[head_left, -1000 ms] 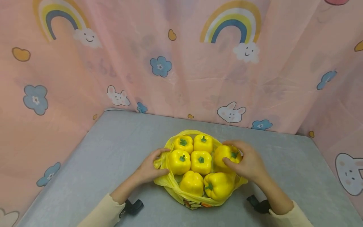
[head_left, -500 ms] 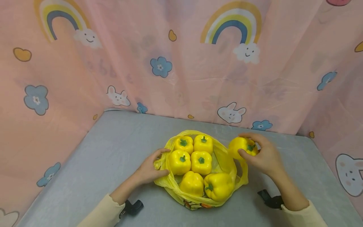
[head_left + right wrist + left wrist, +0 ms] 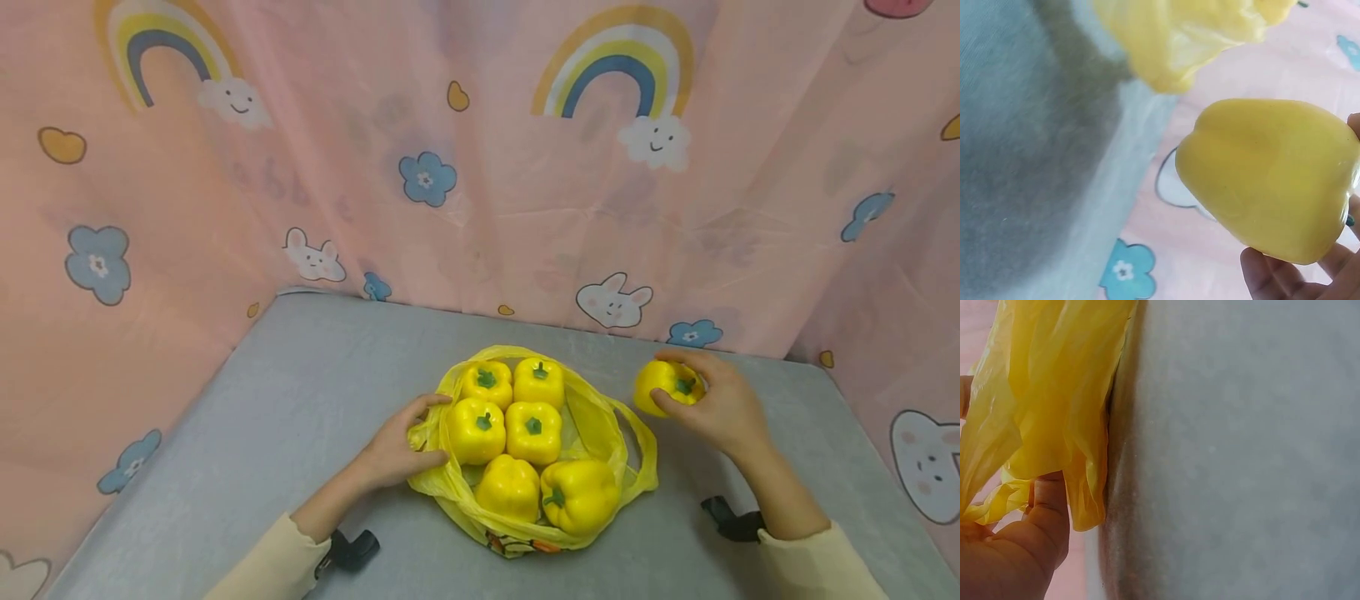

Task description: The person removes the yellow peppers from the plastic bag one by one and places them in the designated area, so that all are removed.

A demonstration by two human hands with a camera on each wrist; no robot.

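A yellow plastic bag (image 3: 604, 417) lies spread wide on the grey table, with several yellow bell peppers (image 3: 534, 433) inside it. Most show green stems upward; one near the front right (image 3: 581, 497) lies tilted on its side. At the bag's left edge my left hand (image 3: 390, 448) holds the gathered plastic between thumb and fingers; the left wrist view shows the crumpled film (image 3: 1054, 394) beside them. Right of the bag, my right hand (image 3: 726, 408) grips a yellow bell pepper (image 3: 648, 390) between thumb and fingers. In the right wrist view this pepper (image 3: 1266, 178) is apart from the bag.
One bag handle (image 3: 649, 454) loops out to the right on the table (image 3: 315, 367). Behind the table hangs a pink curtain (image 3: 495, 225) printed with rainbows, flowers and rabbits. Black wrist-worn devices (image 3: 352, 552) stick out below both wrists.
My right hand has lifted one bell pepper out of the bag's right side and moved it to the right. The right handle loop now shows. My left hand has stayed at the bag.
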